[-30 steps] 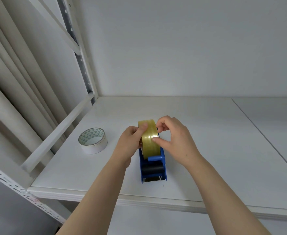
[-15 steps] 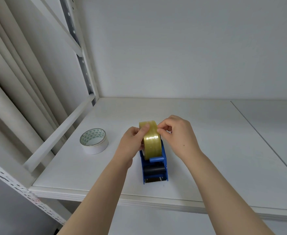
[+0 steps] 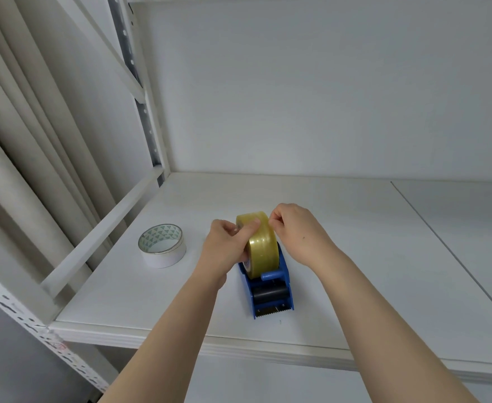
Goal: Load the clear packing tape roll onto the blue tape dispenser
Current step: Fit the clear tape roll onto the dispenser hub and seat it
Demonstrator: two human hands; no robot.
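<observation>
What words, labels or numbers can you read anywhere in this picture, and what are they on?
None can be read.
White tape roll: green triangle pattern inside the core, no letters legible.
Clear packing tape roll: a small mark on the core by the left hand, too hidden and blurred to read.
Blue tape dispenser: no visible print.
Shelf frame: faint red marks near the corner, too small to read.

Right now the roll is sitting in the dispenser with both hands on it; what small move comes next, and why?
Probably peel the tape's free end and draw it toward the toothed blade. The tape roll already stands upright in the blue dispenser, the left hand steadies it, and the right hand pinches at its top edge. No tape shows over the black roller yet.
</observation>
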